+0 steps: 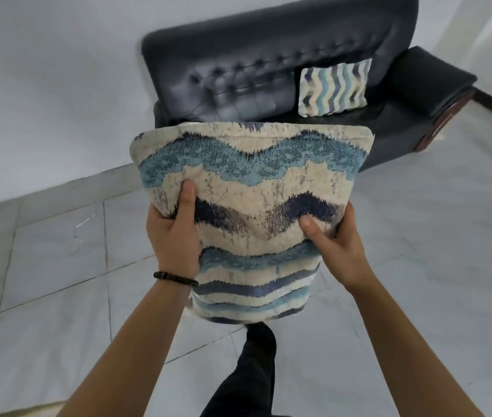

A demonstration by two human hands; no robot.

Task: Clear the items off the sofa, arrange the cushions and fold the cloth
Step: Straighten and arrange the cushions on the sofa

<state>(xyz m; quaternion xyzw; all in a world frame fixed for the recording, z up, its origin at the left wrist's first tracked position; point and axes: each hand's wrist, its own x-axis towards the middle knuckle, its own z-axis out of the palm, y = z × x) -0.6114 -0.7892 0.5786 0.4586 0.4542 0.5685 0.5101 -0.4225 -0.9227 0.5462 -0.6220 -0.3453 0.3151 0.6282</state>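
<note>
I hold a cream cushion with blue and navy wavy stripes [247, 188] up in front of me, above the floor. My left hand [175, 233] grips its left side with the thumb on the front. On the right side, my right hand [332, 245] presses its thumb into the fabric. Beyond it stands a black tufted leather sofa [238, 70]. A second cushion of the same pattern [333, 87] leans upright against the sofa's backrest near its right arm. The held cushion hides the front of the sofa seat. No cloth is in view.
Pale grey floor tiles [58, 251] spread all around. A white wall [43, 70] runs behind the sofa. The sofa's right armrest [437, 85] ends in a dark wooden trim. My dark trouser leg [253, 365] shows below the cushion.
</note>
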